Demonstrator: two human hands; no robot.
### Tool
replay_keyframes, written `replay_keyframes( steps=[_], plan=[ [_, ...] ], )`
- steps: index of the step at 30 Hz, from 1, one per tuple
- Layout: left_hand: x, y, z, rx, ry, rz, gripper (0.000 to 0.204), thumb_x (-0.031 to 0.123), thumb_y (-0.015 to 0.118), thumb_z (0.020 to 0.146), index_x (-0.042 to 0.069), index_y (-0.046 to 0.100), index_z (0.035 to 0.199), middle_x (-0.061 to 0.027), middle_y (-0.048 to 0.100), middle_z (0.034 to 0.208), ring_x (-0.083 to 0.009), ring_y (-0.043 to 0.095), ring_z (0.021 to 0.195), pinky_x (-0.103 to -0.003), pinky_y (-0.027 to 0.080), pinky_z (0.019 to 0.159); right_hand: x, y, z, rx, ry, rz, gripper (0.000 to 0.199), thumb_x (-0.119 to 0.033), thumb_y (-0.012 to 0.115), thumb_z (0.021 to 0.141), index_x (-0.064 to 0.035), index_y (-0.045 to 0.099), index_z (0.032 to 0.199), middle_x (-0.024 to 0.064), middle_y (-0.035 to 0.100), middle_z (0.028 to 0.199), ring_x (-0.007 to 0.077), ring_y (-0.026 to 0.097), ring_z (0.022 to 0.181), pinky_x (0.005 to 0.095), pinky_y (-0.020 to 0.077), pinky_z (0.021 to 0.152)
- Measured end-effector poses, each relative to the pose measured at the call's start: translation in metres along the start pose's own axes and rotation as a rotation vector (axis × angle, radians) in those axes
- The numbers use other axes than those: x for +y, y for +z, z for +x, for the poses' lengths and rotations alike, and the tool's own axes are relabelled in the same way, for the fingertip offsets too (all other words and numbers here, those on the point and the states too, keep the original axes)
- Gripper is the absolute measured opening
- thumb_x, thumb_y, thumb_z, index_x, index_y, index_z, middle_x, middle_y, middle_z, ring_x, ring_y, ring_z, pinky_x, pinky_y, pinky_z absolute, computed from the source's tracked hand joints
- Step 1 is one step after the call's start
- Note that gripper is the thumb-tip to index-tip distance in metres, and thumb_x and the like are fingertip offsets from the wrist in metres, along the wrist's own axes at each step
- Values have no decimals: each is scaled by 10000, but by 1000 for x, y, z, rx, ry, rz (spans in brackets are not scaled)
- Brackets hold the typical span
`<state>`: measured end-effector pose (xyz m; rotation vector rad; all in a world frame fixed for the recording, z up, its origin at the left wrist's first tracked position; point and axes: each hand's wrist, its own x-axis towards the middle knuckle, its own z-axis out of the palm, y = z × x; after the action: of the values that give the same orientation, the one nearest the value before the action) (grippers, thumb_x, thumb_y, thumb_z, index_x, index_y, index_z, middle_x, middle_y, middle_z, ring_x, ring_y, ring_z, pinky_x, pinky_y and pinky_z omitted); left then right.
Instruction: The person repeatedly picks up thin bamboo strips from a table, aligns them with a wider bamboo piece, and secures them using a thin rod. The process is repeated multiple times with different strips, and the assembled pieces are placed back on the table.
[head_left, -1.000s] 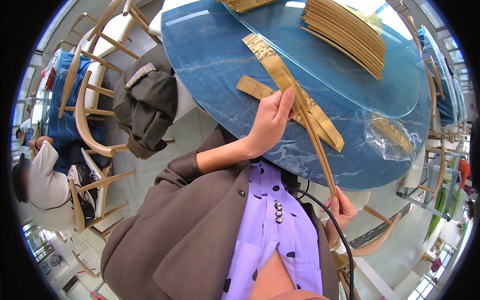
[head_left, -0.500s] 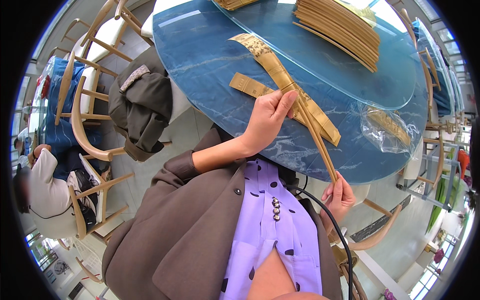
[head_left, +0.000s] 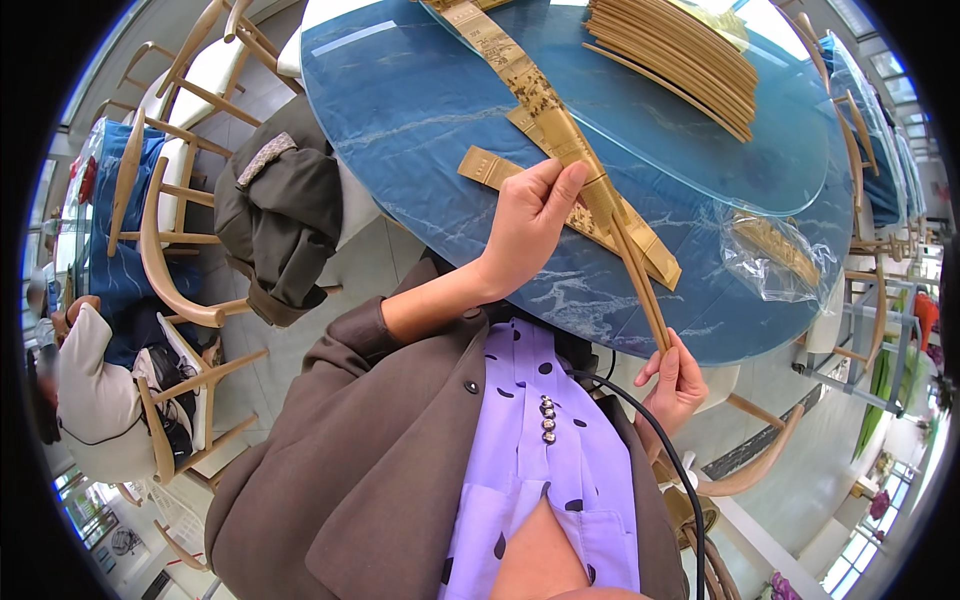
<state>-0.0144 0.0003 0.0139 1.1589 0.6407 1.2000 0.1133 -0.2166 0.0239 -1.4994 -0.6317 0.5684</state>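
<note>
A long gold paper chopstick sleeve [head_left: 505, 60] with dark print stretches over the near side of the table. My left hand [head_left: 528, 228] is closed on it, thumb on top, close to its mouth. From that mouth a pair of brown wooden chopsticks [head_left: 640, 285] runs down to my right hand [head_left: 675, 388], whose fingers pinch their near ends. The chopsticks' far part is hidden inside the sleeve. Beneath the held one, other gold sleeves [head_left: 657, 262] lie crosswise on the blue tabletop [head_left: 400, 110], partly covered by my left hand.
A stack of brown chopsticks [head_left: 680, 60] rests on the round glass turntable [head_left: 770, 180]. A clear plastic bag [head_left: 770, 255] with gold sleeves lies at the table's right. A dark jacket [head_left: 285, 200] hangs over a chair on the left. A black cable [head_left: 665, 440] passes by my right arm.
The chopsticks sit deeper in the sleeve, with less of them showing. The sleeve's far end, curled before, now stretches farther toward the table's back. My right hand has moved slightly up.
</note>
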Motion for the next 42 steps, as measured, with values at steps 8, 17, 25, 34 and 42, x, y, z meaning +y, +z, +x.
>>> replay_keyframes(
  steps=[8, 17, 25, 34, 42],
  plan=[
    [2, 6, -2, -10, 99, 78, 301, 225, 571, 1057, -33, 637, 918, 27, 495, 697, -44, 405, 649, -233, 342, 555, 1, 13, -6, 20, 30, 5, 247, -86, 617, 998, 44, 697, 1191, 68, 618, 692, 113, 556, 550, 230, 460, 518],
    [1, 7, 10, 57, 149, 70, 304, 194, 600, 1041, -7, 563, 816, 51, 412, 675, -33, 336, 621, -246, 280, 514, 2, 21, -5, 16, 30, 20, 254, -92, 624, 1000, 44, 691, 1204, 67, 645, 724, 109, 578, 571, 215, 457, 539],
    [0, 14, -3, -9, 131, 79, 273, 189, 590, 1044, -22, 616, 873, 48, 409, 661, -31, 332, 604, -244, 278, 502, 2, 33, -4, 17, 33, 28, 257, -97, 626, 1002, 34, 689, 1214, 63, 655, 734, 107, 591, 575, 213, 455, 538],
    [-9, 14, -9, -24, 128, 112, 293, 197, 577, 1051, -26, 618, 864, 29, 454, 663, -43, 369, 615, -247, 312, 526, 4, 37, -4, 6, 17, 63, 251, -94, 617, 1009, 34, 688, 1213, 75, 661, 742, 113, 599, 581, 215, 461, 534],
    [1, 14, 1, 8, 91, -6, 304, 208, 575, 1054, -21, 609, 857, 49, 443, 658, -24, 347, 620, -236, 292, 512, 5, 38, 0, -102, 20, 67, 289, -107, 620, 1009, 49, 661, 1249, 106, 699, 799, 126, 643, 622, 218, 490, 560]
  ],
)
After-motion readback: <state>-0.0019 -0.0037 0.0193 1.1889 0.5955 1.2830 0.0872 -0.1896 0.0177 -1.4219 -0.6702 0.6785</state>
